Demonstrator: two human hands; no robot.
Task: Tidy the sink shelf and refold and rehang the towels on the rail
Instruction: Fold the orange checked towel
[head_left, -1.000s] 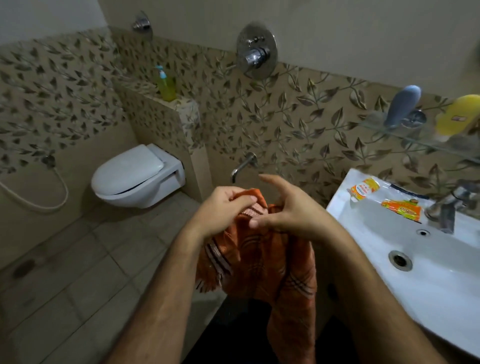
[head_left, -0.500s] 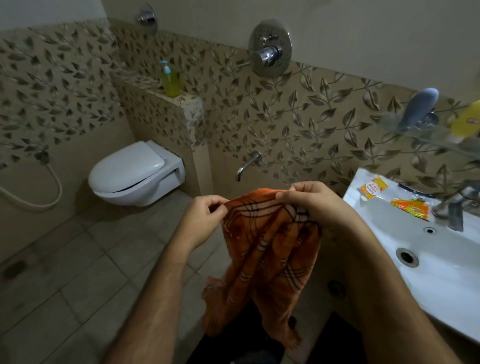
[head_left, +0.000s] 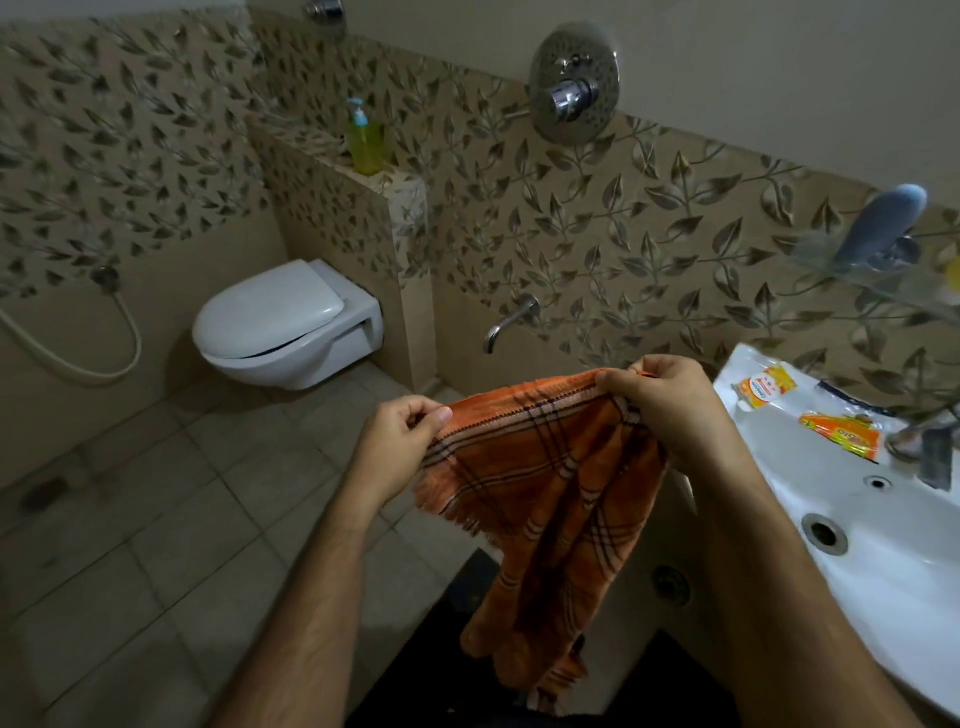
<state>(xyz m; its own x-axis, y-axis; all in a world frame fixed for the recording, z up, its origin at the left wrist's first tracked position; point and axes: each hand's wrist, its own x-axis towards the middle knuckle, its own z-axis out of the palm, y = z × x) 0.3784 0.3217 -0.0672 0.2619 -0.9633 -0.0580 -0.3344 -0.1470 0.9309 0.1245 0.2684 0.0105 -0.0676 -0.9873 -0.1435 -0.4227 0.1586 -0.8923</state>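
Tiled bathroom, orange towel (head_left: 550, 488) stretched between left hand (head_left: 397, 447), right hand (head_left: 670, 410)

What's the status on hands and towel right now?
Left hand and right hand each pinch the top edge of the orange towel. Towel spread, hanging unfolded. No rail in view; nothing in the way.
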